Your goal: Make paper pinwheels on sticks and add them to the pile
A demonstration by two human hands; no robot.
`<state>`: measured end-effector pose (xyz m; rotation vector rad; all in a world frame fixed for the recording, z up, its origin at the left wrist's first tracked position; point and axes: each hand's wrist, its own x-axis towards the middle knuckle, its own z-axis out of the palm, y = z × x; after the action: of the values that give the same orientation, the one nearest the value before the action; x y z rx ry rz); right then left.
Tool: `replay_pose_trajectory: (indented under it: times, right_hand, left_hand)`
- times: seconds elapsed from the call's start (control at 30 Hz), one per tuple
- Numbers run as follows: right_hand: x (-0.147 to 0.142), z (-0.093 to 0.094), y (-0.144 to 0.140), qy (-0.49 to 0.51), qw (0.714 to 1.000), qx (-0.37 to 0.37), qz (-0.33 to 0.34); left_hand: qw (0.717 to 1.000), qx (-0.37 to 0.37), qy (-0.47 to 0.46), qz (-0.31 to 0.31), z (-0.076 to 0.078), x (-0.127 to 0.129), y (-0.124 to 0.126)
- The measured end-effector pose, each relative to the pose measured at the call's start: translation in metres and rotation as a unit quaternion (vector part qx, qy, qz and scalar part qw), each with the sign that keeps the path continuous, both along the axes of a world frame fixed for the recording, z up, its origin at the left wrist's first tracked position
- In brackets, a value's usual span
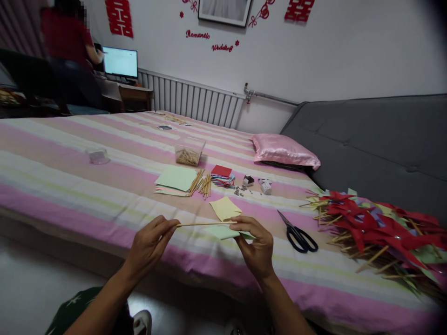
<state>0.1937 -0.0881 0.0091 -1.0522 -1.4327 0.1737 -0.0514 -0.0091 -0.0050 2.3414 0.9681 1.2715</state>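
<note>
Head view: left hand (150, 244) pinches one end of thin wooden stick (206, 224), right hand (256, 244) grips other end plus green paper square (223, 232), held over bed edge. Done: pinwheel pile (377, 232) at right. Left: paper stack (176, 179), loose sticks (204, 184), scissors (298, 235). Surface: striped bedsheet (87, 186); radiator (195, 100), 2nd person at monitor (120, 62).

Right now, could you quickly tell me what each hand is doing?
Left hand: closed, pinching one end of the wooden stick.
Right hand: closed, holding the stick's other end and a light green paper.
</note>
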Motion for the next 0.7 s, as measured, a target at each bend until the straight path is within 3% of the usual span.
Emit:
replay_pose_trajectory:
  times: [0.7]
  right_hand:
    - [-0.0027,-0.0014,0.0011,0.001,1.0,0.001,-0.011]
  left_hand:
    - [1.0,0.018,-0.014,-0.002,-0.0011,-0.0013,-0.0004]
